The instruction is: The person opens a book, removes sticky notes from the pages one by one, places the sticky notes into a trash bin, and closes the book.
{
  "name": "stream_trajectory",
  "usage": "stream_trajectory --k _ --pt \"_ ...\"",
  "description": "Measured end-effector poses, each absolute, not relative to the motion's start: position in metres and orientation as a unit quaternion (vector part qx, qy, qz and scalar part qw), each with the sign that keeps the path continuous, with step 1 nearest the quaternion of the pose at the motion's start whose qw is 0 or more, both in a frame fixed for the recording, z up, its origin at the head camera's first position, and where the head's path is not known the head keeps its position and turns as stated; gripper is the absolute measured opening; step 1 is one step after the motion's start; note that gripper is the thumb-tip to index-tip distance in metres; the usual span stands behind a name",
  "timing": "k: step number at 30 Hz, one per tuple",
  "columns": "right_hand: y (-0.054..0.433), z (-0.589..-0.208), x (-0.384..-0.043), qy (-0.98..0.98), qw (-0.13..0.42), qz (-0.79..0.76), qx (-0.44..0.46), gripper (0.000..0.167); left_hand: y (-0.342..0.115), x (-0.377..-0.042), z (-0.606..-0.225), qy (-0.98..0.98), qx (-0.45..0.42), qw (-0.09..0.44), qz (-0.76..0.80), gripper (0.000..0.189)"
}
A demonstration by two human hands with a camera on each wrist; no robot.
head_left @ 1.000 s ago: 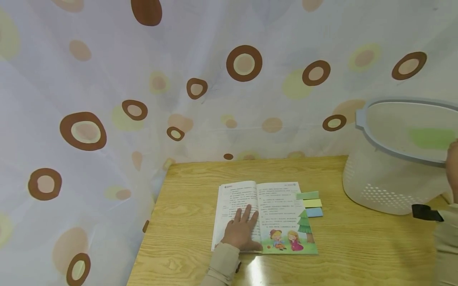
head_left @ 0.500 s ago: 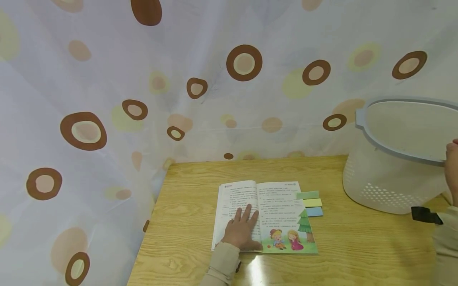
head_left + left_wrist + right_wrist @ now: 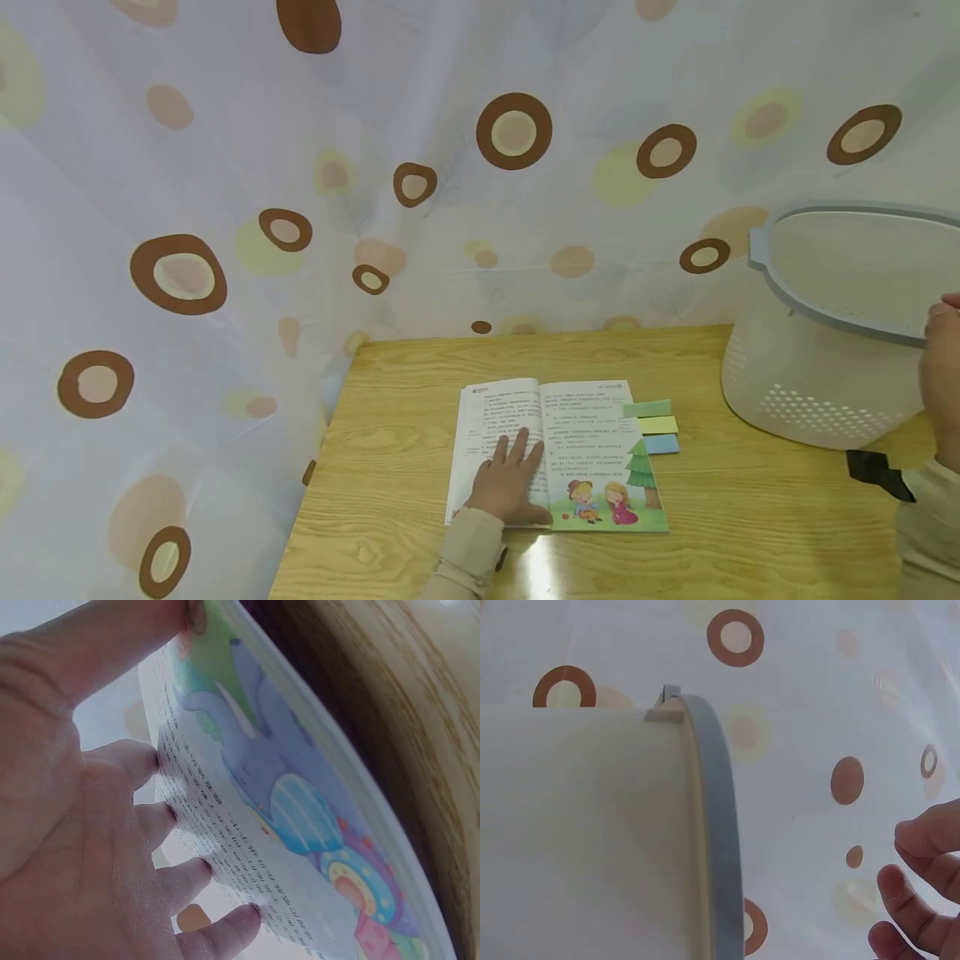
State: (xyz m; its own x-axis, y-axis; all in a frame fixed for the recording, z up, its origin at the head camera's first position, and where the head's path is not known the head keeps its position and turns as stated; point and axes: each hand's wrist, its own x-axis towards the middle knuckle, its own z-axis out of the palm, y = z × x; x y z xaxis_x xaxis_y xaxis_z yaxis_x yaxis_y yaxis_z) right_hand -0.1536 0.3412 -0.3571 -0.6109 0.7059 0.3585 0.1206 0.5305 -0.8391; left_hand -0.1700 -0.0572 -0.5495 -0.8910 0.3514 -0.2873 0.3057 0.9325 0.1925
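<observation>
An open illustrated book (image 3: 585,442) lies on the wooden table, with green, yellow and blue paper tabs (image 3: 660,426) sticking out from its right edge. My left hand (image 3: 504,487) rests on the left page, fingers spread and thumb near the bottom of the fold. In the left wrist view the fingertips press on the printed page (image 3: 225,832) beside an elephant picture. My right hand (image 3: 943,375) is at the right edge of the head view, overlapping the rim of the white basket. The right wrist view shows its fingers (image 3: 911,909) loosely bent, with nothing between them.
The tall white basket (image 3: 817,367) with a grey rim stands at the table's back right; its bottom inside is hidden. A curtain (image 3: 450,83) with brown and yellow spots hangs behind and left of the wooden table (image 3: 390,450). A black strap (image 3: 879,473) hangs by the right sleeve.
A blurred green shape seen inside the basket one second ago no longer shows. The right hand has shifted slightly left and toward me. The left hand has stayed on the book.
</observation>
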Motion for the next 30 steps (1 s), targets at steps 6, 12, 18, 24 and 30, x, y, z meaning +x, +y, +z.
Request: stream_trajectory --k 6,12,18,24,30 --pt "0.312 -0.355 -0.142 -0.799 0.465 0.333 -0.185 0.034 -0.057 -0.170 -0.550 0.969 0.167 0.164 0.078 0.110" --pt "0.294 -0.361 -0.145 -0.808 0.508 0.298 -0.029 0.033 -0.057 -0.170 -0.548 0.969 0.165 0.165 0.082 0.110" --pt "0.281 -0.376 -0.154 -0.804 0.509 0.302 0.055 0.024 -0.058 -0.171 -0.549 0.968 0.164 0.170 0.089 0.109" --pt "0.272 -0.396 -0.164 -0.815 0.479 0.315 0.083 0.009 -0.058 -0.173 -0.552 0.967 0.164 0.174 0.087 0.109" --pt "0.265 -0.418 -0.175 -0.841 0.426 0.316 0.103 0.011 -0.058 -0.174 -0.555 0.967 0.167 0.171 0.086 0.109"
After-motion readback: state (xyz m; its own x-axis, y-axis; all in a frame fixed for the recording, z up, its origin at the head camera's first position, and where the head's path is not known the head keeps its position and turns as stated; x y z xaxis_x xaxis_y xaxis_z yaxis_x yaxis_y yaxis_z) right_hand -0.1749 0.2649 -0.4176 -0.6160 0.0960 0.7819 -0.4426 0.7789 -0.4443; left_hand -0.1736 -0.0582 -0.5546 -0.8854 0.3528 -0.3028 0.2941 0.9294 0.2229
